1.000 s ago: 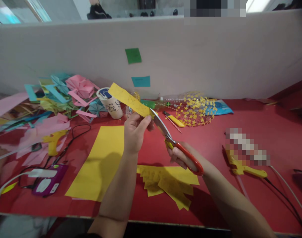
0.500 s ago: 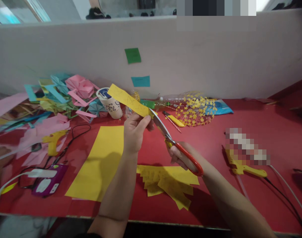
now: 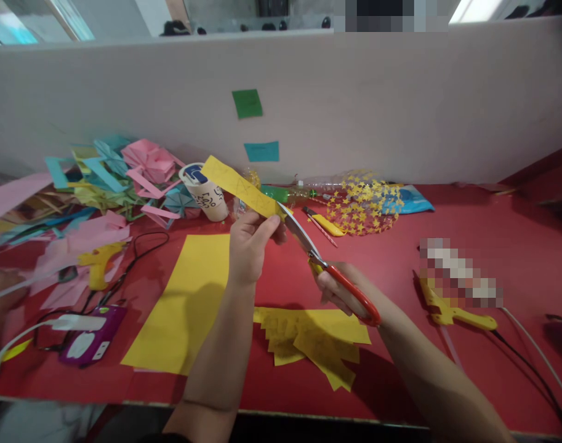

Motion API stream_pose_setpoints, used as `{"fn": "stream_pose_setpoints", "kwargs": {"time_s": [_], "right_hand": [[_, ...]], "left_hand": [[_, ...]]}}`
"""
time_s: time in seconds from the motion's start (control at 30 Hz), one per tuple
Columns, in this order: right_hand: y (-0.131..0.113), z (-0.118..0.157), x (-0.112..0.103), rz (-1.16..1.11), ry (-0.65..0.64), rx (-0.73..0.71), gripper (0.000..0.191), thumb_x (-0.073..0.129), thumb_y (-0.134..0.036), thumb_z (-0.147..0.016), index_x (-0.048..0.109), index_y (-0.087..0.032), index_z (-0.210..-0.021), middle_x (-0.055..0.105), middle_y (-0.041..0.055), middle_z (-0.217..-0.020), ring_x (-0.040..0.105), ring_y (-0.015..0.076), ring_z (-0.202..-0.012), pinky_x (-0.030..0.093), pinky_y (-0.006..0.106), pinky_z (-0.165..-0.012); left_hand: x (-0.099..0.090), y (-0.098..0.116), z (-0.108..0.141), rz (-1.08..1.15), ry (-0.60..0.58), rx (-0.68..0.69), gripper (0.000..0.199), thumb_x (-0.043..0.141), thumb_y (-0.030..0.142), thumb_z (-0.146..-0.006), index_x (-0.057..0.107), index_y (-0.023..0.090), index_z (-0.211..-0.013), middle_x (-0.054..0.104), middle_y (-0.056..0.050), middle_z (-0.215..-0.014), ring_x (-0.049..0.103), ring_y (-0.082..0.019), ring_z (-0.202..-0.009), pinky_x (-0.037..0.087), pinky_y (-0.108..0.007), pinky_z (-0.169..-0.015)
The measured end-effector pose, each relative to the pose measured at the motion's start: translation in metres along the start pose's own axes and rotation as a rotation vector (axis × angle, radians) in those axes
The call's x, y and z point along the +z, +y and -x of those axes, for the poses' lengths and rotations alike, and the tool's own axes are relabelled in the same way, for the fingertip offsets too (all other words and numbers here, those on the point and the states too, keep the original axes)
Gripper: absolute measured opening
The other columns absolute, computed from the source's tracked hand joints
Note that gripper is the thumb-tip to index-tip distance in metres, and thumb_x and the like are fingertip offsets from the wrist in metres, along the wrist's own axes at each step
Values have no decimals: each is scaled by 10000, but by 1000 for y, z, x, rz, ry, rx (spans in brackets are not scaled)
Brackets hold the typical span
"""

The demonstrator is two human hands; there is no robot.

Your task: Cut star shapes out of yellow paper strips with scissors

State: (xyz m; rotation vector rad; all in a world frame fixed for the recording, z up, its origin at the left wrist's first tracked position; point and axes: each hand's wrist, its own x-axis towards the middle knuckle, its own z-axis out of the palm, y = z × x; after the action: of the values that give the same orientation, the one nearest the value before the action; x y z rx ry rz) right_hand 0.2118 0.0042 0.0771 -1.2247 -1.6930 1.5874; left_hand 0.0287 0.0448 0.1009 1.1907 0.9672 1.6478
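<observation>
My left hand (image 3: 253, 243) pinches the near end of a yellow paper strip (image 3: 237, 184) with star outlines drawn on it. Red-handled scissors (image 3: 349, 286) are gripped in my right hand (image 3: 336, 289), their blades pointing up and left at the strip's end beside my left thumb. Below the hands, several yellow paper pieces (image 3: 308, 344) lie overlapping on the red table. A larger yellow sheet (image 3: 188, 295) lies flat, partly under my left forearm.
Folded coloured paper (image 3: 142, 163) is heaped at the back left beside a paper cup (image 3: 207, 194). Yellow glue guns (image 3: 98, 264) lie on both sides, with cables. A purple power strip (image 3: 93, 338) sits front left; small yellow stars (image 3: 366, 200) and a cutter (image 3: 329, 224) lie behind.
Almost nothing differs. The strip and both hands hold nearly the same position, and the scissors have shifted very slightly at the blade tips.
</observation>
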Motion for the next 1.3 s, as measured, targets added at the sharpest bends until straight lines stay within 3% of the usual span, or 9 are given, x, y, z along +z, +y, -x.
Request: {"fn": "stream_pose_setpoints", "kwargs": {"time_s": [0.33,0.63,1.03,1.3], "right_hand": [[-6,3,-3,34,6,-52,587,523,-788,-754,352,-236,-648,422,-67,-512,350,63,-382,301,222,-377],[-6,1,1,8,28,61,536,583,-724,-715,366,-237,-663,362,-96,-460,325,57,-340,245,207,-350],[-9,3,-6,89,-26,-45,528,559,-693,-783,334,-239,-632,365,-80,-506,347,71,-406,275,228,-407],[-5,4,-19,206,-76,-147,524,505,-698,-832,359,-233,-641,400,-51,-550,361,90,-476,295,237,-444]], "left_hand": [[-3,2,-2,-2,-11,18,126,650,235,-747,629,178,-637,619,23,-545,564,-89,-467,484,-221,-475],[2,2,0,7,-15,-21,137,675,291,-737,637,170,-684,617,22,-574,564,-86,-472,479,-214,-463],[-3,5,-1,2,35,59,114,645,262,-767,617,190,-683,604,33,-592,544,-76,-473,480,-208,-476],[-10,9,-4,-76,-74,81,73,623,180,-733,649,187,-665,598,34,-541,563,-86,-458,478,-205,-454]]}}
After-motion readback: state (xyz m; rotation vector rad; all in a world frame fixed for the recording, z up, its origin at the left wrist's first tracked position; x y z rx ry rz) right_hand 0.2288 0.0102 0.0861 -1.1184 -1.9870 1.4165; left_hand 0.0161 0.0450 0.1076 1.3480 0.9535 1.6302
